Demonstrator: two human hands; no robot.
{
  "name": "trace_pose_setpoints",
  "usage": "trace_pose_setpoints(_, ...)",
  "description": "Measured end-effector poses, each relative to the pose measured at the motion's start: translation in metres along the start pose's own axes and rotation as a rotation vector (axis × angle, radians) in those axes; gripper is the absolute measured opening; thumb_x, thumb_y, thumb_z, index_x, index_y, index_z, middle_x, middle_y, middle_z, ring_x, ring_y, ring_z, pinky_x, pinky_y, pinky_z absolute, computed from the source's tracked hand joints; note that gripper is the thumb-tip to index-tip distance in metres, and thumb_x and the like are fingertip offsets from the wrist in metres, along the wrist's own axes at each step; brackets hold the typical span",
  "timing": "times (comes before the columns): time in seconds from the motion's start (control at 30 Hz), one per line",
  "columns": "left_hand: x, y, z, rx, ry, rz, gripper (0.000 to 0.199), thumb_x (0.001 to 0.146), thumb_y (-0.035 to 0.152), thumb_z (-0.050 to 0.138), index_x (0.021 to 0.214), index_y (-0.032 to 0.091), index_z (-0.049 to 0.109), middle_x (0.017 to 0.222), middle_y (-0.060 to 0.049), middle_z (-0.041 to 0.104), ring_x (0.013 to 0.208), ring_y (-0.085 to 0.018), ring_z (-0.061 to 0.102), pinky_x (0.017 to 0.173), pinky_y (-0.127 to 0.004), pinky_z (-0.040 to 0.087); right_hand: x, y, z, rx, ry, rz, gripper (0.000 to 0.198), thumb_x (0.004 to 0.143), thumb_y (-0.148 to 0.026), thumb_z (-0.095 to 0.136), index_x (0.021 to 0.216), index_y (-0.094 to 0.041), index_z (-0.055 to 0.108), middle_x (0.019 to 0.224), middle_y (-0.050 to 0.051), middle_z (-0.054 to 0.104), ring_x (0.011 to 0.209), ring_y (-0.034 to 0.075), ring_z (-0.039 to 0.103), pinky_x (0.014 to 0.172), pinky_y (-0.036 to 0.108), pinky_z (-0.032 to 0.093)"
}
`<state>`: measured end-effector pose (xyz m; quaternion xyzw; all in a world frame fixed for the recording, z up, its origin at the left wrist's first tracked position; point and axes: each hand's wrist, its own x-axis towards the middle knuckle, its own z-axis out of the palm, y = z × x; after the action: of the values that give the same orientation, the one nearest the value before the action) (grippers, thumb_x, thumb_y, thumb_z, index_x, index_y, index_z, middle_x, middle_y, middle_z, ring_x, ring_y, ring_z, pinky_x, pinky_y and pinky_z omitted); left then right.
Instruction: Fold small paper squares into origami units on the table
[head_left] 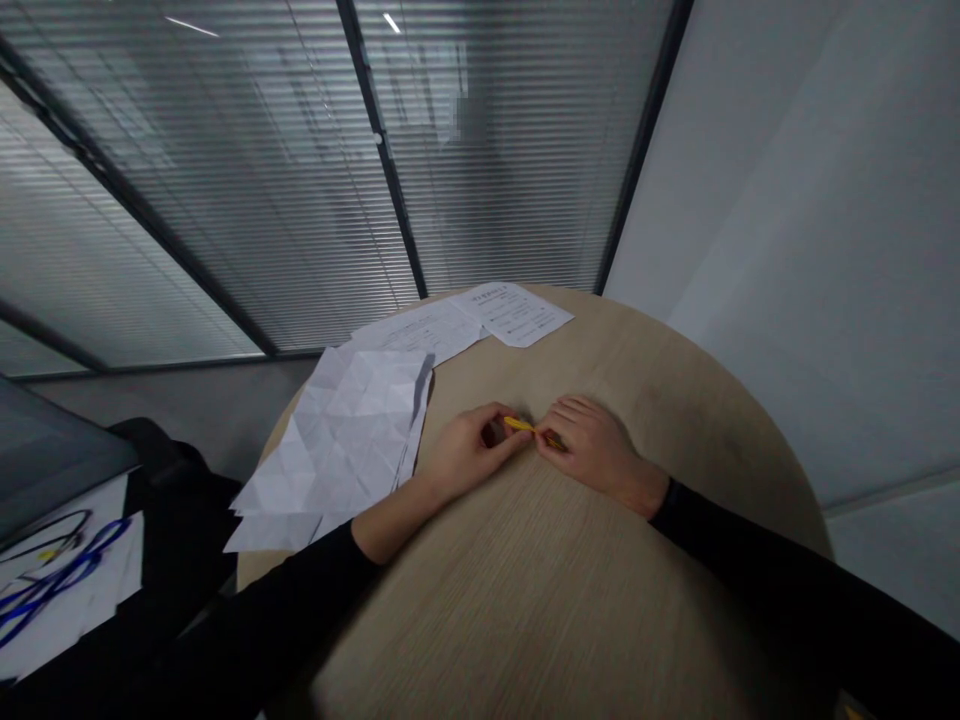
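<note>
One head-worn view from just above a rounded table (480,600), forward and down, blinds (510,190) beyond.

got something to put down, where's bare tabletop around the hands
Bare: the table between the sleeves, and right of the right hand to the curved edge. Crowded: left side, creased paper; far edge, printed sheets; middle, left hand and right hand holding a thin yellow item.

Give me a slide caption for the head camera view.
Left hand and right hand hold a yellow item at a wood-grained table, near creased paper.
</note>
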<state>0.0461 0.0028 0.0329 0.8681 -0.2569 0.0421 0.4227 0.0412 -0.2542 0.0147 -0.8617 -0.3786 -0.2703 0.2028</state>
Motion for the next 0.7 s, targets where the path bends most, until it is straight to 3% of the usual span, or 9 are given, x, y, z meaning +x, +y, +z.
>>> trace_pose_setpoints(0.2, 0.000, 0.002, 0.002, -0.128, -0.009, 0.022, 0.025, 0.108, 0.045, 0.080, 0.118, 0.022, 0.082, 0.100, -0.004, 0.086, 0.081, -0.018, 0.076, 0.072, -0.030, 0.057, 0.003, -0.009, 0.000, 0.099, 0.013, 0.064, 0.014, 0.110, -0.020, 0.072, 0.099, -0.028, 0.068, 0.096, 0.005, 0.080, 0.094, 0.027, 0.074, 0.093, 0.044, 0.057)
trace_pose_setpoints(0.43, -0.003, 0.003, -0.001, -0.065, -0.030, 0.169, 0.023, 0.112, 0.040, 0.074, 0.122, 0.021, 0.082, 0.102, -0.006, 0.082, 0.087, -0.019, 0.076, 0.077, -0.031, 0.059, 0.000, -0.006, 0.004, 0.203, -0.051, 0.052, 0.009, 0.111, -0.030, 0.077, 0.105, -0.029, 0.070, 0.102, 0.003, 0.084, 0.101, 0.028, 0.079, 0.115, 0.054, 0.058)
trace_pose_setpoints(0.7, -0.002, 0.000, -0.001, -0.132, -0.054, 0.171, 0.027, 0.114, 0.044, 0.073, 0.126, 0.022, 0.083, 0.105, -0.007, 0.080, 0.088, -0.019, 0.073, 0.073, -0.029, 0.057, -0.004, 0.004, 0.005, 0.364, -0.056, 0.143, 0.012, 0.113, -0.034, 0.080, 0.104, -0.030, 0.074, 0.104, 0.002, 0.085, 0.104, 0.027, 0.080, 0.105, 0.049, 0.061)
